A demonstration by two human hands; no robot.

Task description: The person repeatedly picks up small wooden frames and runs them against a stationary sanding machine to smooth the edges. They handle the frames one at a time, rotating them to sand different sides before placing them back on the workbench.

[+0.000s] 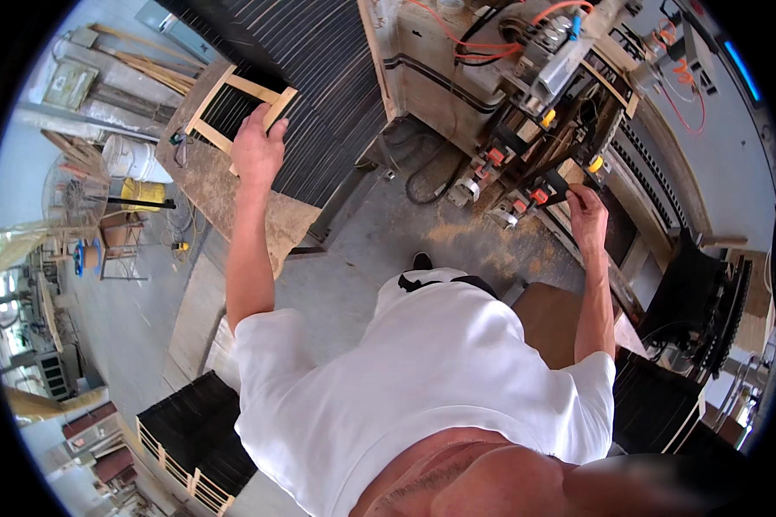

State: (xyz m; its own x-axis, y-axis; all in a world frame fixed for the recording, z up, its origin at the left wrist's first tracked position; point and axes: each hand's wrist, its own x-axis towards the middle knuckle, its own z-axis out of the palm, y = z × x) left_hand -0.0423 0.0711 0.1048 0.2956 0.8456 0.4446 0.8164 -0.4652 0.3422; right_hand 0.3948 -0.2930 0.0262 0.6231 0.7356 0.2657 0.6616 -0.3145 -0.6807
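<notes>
1. Workshop with grey floor [319,289]; benches and timber at far left.
2. Blue spool [86,257], at far left, beside a small stand.
3. White bucket [135,158], with a yellow bucket [142,191] just below it in view.
4. Black stack [194,431], lower left, pale wood showing along its outer edge.
5. Brown board [209,191], upper left, a broad top with a rough, curved edge, under the left forearm.
6. Wood frame [211,98], pale, four-sided, open-centred; located upper left, over the board and the edge of a dark ribbed stack [336,65]. Whether it rests there or is held just above: cannot tell.
7. Left hand [259,148], at the frame's near side; fingers clamped on its bar, thumb set apart to the right.
8. White shirt [405,370], the wearer's, lower middle; dark shoe [422,261] beyond it.
9. Sawdust [491,252], scattered on the floor before the machine.
10. Machine [569,77], upper right, with orange hoses [491,46], red clamps [495,157] and a yellow knob [596,164].
11. Right hand [586,217], at the machine's near edge, below the knob; fingers bent and close together. Contact with the machine: cannot tell.
12. Black pile [651,401], lower right, beside the right sleeve.
</notes>
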